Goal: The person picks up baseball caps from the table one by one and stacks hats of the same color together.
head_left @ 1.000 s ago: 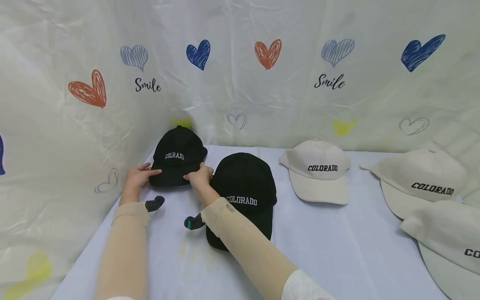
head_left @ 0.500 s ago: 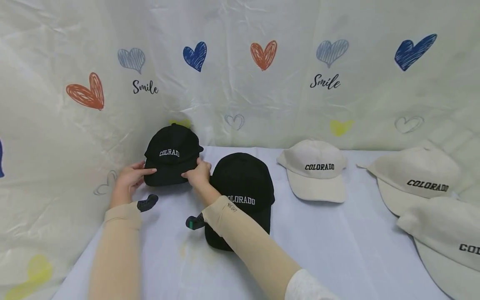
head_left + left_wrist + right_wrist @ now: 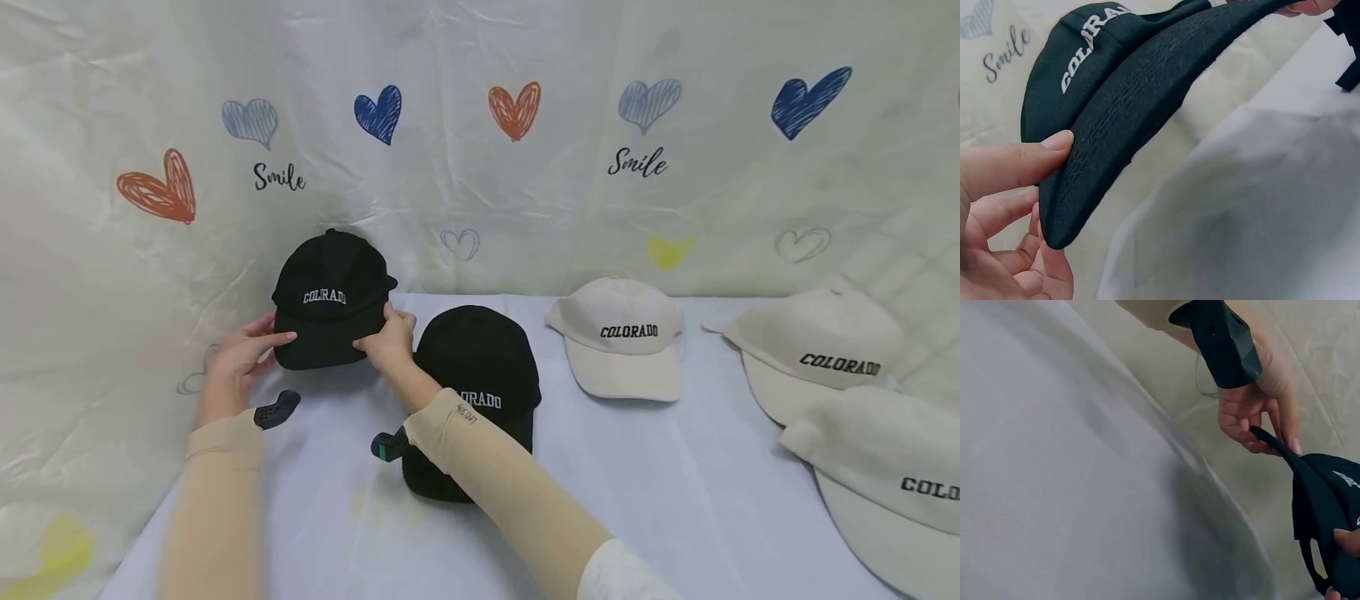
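Note:
A black baseball cap [image 3: 330, 262] with white COLORADO lettering is held up at the back left, brim toward me. My left hand [image 3: 238, 357] pinches the brim's left side, thumb on top and fingers beneath, as the left wrist view shows with the brim [image 3: 1129, 119] close up. On the brim's other side, my right hand [image 3: 392, 340] grips between thumb and fingers. In the right wrist view the cap [image 3: 1319, 494] hangs over the table's edge region, with only the right fingertips [image 3: 1349, 542] showing. A second black cap [image 3: 480, 346] lies partly hidden behind my right forearm.
Off-white COLORADO caps lie to the right: one cap [image 3: 624, 317] near the back, another [image 3: 825, 333] farther right, and a third [image 3: 862, 433] at the front right, cut off by the frame. A printed curtain [image 3: 555, 200] closes off the back and left of the white table [image 3: 622, 500].
Both hands have carried the black cap a little left and slightly up. The whole scene has also shifted slightly left in the head view. The other caps keep their places.

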`<state>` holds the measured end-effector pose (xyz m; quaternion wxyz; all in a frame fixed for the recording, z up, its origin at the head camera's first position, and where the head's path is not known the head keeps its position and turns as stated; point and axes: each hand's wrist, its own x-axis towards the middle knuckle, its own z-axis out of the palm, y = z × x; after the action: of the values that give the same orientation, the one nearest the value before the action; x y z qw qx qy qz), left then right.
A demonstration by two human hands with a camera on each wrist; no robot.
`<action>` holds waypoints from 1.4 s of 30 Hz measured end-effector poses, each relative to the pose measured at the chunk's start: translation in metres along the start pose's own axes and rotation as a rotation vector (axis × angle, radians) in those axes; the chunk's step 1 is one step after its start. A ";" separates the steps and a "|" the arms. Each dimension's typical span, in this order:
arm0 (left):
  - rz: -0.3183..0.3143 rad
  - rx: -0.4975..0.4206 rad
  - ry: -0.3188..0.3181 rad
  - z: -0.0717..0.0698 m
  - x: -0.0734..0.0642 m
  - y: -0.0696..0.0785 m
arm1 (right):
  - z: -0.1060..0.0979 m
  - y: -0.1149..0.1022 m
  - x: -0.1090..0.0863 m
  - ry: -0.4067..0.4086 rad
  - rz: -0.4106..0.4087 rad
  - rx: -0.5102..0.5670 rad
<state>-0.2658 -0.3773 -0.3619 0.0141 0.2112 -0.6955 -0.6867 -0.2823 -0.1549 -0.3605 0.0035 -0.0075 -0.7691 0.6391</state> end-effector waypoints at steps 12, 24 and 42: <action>0.077 -0.115 -0.043 -0.007 -0.019 0.008 | -0.018 -0.018 -0.013 -0.087 -0.042 -0.032; 0.168 -0.397 -0.190 -0.013 -0.035 0.016 | -0.041 -0.030 -0.021 -0.150 -0.047 0.057; 0.277 -0.384 -0.295 0.001 -0.039 0.014 | -0.090 -0.037 -0.036 -0.276 -0.130 0.078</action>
<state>-0.2342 -0.3647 -0.3381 0.0462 0.0054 -0.5694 -0.8207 -0.2457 -0.0735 -0.3074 -0.0606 0.1300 -0.7359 0.6617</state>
